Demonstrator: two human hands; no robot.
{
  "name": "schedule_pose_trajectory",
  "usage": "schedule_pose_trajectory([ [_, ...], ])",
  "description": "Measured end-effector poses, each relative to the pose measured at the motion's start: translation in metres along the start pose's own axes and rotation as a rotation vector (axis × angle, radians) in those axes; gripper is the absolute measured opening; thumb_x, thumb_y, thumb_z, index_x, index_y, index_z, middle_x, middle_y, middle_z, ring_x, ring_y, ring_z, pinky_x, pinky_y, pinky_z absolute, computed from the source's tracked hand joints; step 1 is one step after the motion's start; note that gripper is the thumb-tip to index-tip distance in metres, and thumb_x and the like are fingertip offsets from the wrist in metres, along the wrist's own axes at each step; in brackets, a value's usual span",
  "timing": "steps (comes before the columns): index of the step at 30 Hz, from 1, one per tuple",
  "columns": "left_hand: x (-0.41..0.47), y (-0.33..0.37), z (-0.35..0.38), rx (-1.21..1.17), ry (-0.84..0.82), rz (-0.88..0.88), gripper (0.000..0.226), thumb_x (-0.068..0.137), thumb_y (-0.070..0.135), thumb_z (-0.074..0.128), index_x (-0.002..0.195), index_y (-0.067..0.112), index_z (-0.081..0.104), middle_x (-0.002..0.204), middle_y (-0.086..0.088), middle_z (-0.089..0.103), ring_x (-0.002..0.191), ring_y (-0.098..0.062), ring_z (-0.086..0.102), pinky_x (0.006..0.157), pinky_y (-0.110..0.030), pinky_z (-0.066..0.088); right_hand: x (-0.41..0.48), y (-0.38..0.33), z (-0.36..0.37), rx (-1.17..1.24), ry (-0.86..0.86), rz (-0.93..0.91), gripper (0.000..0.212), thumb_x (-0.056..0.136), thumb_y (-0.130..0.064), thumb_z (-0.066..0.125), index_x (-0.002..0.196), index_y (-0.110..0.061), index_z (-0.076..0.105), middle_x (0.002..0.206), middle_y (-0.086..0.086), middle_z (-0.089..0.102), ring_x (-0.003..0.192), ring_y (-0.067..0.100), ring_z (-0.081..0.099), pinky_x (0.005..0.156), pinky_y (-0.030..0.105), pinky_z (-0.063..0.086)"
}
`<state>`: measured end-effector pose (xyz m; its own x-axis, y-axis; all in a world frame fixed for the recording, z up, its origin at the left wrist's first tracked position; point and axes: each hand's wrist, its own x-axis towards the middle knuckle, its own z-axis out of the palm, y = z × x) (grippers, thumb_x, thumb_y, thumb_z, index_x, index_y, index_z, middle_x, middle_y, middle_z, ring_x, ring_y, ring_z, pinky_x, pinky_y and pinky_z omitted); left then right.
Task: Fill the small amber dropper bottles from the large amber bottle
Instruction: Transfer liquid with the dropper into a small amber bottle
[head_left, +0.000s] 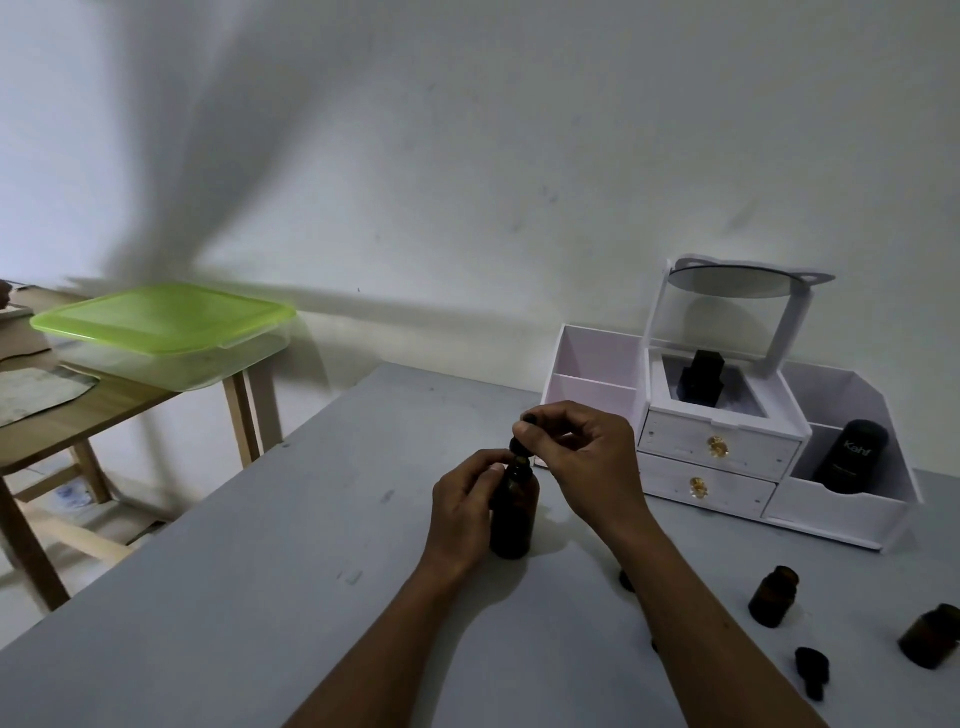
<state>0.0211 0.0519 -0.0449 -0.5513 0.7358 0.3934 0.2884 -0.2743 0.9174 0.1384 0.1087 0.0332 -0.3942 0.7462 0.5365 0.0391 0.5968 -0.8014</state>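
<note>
So we judge the task barely begun: our left hand (467, 499) grips the large amber bottle (511, 514), our right hand (587, 457) pinches its dropper cap (521, 446), while a small dropper bottle (773, 596) and a second small bottle (930, 636), right of our right forearm, stand uncapped, seemingly unfilled.

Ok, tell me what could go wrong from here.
1. The right hand pinches the dropper atop the large amber bottle, which the left hand holds. The open small bottles stand off to the right, so liquid may drip on the table on the way.
2. The right forearm could knock the nearer one over.
</note>
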Motion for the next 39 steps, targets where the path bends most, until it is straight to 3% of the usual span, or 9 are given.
schedule_pose_trajectory([
  [6, 0.000, 0.000, 0.000, -0.018, 0.006, -0.026, 0.026, 0.099, 0.019, 0.048, 0.095, 0.032, 0.069, 0.093, 0.019, 0.070, 0.095, -0.003, 0.064, 0.083, -0.022, 0.054, 0.006, -0.020, -0.010, 0.015, 0.051, -0.104, 0.005, 0.085, -0.018, 0.077, 0.090, -0.016, 0.077, 0.077, -0.008, 0.077, 0.075, 0.009, 0.074, 0.073, 0.026, 0.059],
  [9, -0.004, 0.003, -0.003, 0.000, 0.021, -0.028, 0.024, 0.098, 0.018, 0.049, 0.100, 0.032, 0.068, 0.097, 0.019, 0.069, 0.099, -0.005, 0.063, 0.079, -0.019, 0.054, 0.007, -0.035, -0.021, 0.036, 0.113, -0.151, 0.011, 0.087, -0.021, 0.075, 0.097, -0.016, 0.076, 0.086, -0.007, 0.077, 0.081, 0.010, 0.074, 0.076, 0.027, 0.061],
  [13, -0.014, 0.015, -0.015, 0.097, 0.142, 0.023, 0.027, 0.095, 0.016, 0.055, 0.115, 0.034, 0.061, 0.110, 0.020, 0.064, 0.103, -0.001, 0.060, 0.083, -0.029, 0.055, 0.002, -0.056, -0.050, 0.157, 0.211, -0.189, 0.011, 0.087, -0.017, 0.073, 0.097, -0.022, 0.074, 0.091, -0.003, 0.077, 0.085, 0.011, 0.075, 0.077, 0.027, 0.061],
  [18, -0.055, 0.058, -0.009, 0.049, 0.282, 0.201, 0.025, 0.087, 0.020, 0.056, 0.109, 0.030, 0.061, 0.101, 0.017, 0.067, 0.096, 0.000, 0.063, 0.073, -0.009, 0.048, -0.014, -0.057, -0.100, 0.177, 0.265, -0.197, 0.012, 0.089, -0.009, 0.069, 0.099, -0.016, 0.072, 0.083, -0.014, 0.077, 0.080, 0.005, 0.074, 0.073, 0.016, 0.058],
  [22, -0.086, 0.075, 0.022, 0.030, 0.077, 0.242, 0.023, 0.087, 0.019, 0.058, 0.109, 0.022, 0.064, 0.097, 0.011, 0.068, 0.094, -0.009, 0.065, 0.074, -0.015, 0.052, -0.028, -0.037, -0.132, 0.134, 0.291, -0.128, 0.013, 0.087, -0.014, 0.070, 0.093, -0.025, 0.072, 0.084, -0.014, 0.077, 0.082, 0.008, 0.075, 0.075, 0.023, 0.061],
  [25, -0.087, 0.073, 0.051, 0.055, -0.099, 0.122, 0.028, 0.090, 0.018, 0.062, 0.113, 0.033, 0.059, 0.104, 0.013, 0.064, 0.098, -0.001, 0.061, 0.074, -0.012, 0.051, -0.037, -0.019, -0.145, 0.141, 0.317, -0.077, 0.017, 0.088, -0.011, 0.070, 0.092, -0.027, 0.073, 0.087, 0.001, 0.078, 0.086, 0.022, 0.076, 0.079, 0.035, 0.062],
  [28, -0.076, 0.061, 0.071, 0.109, -0.224, -0.014, 0.040, 0.089, 0.022, 0.065, 0.124, 0.036, 0.053, 0.116, 0.015, 0.060, 0.102, 0.002, 0.058, 0.072, -0.007, 0.048, -0.042, -0.008, -0.147, 0.104, 0.338, -0.067, 0.020, 0.088, -0.010, 0.071, 0.092, -0.029, 0.072, 0.091, 0.005, 0.076, 0.088, 0.022, 0.075, 0.080, 0.036, 0.062],
  [34, -0.059, 0.036, 0.082, 0.167, -0.262, -0.095, 0.051, 0.085, 0.023, 0.071, 0.130, 0.035, 0.050, 0.114, 0.015, 0.056, 0.104, -0.003, 0.058, 0.075, -0.010, 0.048, -0.041, 0.002, -0.140, 0.113, 0.343, -0.052, 0.014, 0.087, -0.009, 0.072, 0.091, -0.023, 0.073, 0.085, -0.006, 0.076, 0.082, 0.012, 0.076, 0.072, 0.027, 0.062],
  [39, -0.057, 0.027, 0.080, 0.146, -0.263, -0.118, 0.049, 0.082, 0.020, 0.073, 0.127, 0.030, 0.057, 0.116, 0.010, 0.062, 0.104, -0.005, 0.060, 0.079, -0.013, 0.049, -0.043, 0.012, -0.135, 0.092, 0.312, -0.026, 0.008, 0.088, -0.008, 0.073, 0.093, -0.015, 0.074, 0.085, 0.000, 0.077, 0.080, 0.015, 0.076, 0.073, 0.024, 0.061],
])
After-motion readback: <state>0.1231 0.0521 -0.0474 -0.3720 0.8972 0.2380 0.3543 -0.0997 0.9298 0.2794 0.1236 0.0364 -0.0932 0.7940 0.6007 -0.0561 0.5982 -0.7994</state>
